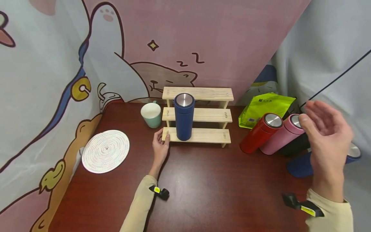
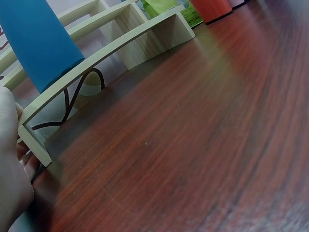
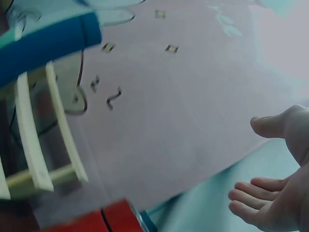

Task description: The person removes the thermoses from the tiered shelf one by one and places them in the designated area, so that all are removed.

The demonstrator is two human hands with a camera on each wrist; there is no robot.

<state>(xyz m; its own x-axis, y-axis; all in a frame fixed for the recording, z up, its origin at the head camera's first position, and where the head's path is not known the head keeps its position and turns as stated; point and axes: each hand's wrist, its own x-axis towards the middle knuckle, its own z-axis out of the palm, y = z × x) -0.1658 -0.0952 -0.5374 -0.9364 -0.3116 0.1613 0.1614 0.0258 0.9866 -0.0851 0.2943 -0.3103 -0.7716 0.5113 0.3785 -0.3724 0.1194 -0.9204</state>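
Observation:
A three-step wooden shelf (image 1: 207, 135) stands against the back curtain. On its lowest step, toward the left, a dark blue thermos bottle (image 1: 184, 120) with a silver-topped lid stands upright. My left hand (image 1: 160, 145) grips the left end of that lowest step; in the left wrist view the thumb lies above the board (image 2: 111, 47) and fingers show behind the end support. My right hand (image 1: 328, 135) is raised at the right, fingers spread from the thumb, holding nothing. Beneath and beside it are a red bottle (image 1: 258, 135), a pink bottle (image 1: 276, 140), a black bottle (image 1: 295, 146) and another blue bottle (image 1: 299, 166).
A pale green mug (image 1: 152, 120) stands left of the shelf. Farther left lies a round white woven mat (image 1: 105, 151). Behind the red bottle sits a bright green bag (image 1: 263, 108). Curtains border the dark wooden table (image 1: 203, 187) at the back and both sides.

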